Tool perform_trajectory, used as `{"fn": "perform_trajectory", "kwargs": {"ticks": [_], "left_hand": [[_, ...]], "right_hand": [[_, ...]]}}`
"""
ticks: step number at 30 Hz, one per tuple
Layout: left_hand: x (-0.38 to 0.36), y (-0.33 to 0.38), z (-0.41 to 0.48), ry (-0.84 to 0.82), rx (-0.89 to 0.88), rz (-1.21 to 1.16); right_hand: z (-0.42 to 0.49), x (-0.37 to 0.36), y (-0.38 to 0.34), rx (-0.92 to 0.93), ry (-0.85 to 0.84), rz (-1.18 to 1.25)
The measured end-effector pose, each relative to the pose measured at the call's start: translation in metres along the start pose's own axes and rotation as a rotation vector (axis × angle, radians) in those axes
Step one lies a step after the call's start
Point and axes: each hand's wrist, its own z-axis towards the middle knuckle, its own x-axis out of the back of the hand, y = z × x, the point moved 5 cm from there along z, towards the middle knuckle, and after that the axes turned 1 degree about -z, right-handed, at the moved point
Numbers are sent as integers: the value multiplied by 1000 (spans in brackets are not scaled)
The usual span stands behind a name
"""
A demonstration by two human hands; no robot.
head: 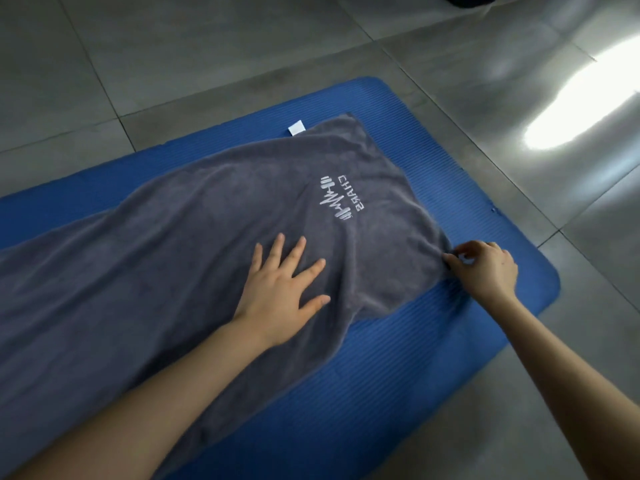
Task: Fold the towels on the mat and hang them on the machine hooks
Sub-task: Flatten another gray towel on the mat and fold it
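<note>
The left hand [280, 289] lies flat on the grey towel [166, 258], palm down, fingers straight and spread wide, pressing the cloth against the blue mat [433, 358]. The right hand [485, 268] is at the towel's near right corner, fingers curled and pinching the edge of the fabric where it bunches into small folds just off the mat's surface. The towel is spread lengthwise across the mat, running from the left edge of the view to a far corner near the mat's rounded end, and it covers most of the mat's width. A white embroidered logo [341, 197] with a dumbbell shape and lettering sits on the towel beyond the left hand's fingertips. A small white label [296, 127] sticks out at the towel's far edge. The mat rests on a grey tiled floor [173, 64], where a bright patch of reflected light [581, 98] shows at the right.
</note>
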Motion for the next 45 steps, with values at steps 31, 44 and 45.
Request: {"fn": "perform_trajectory", "kwargs": {"ticks": [31,44,45], "left_hand": [[44,-123,-281,-166,-197,375],[21,-215,-482,107,377,235],[7,-216,-491,121,408,211]], "right_hand": [[-331,-71,-230,1292,21,51],[-453,-122,-317,1646,46,-63],[-456,-126,-319,1659,73,-84]]}}
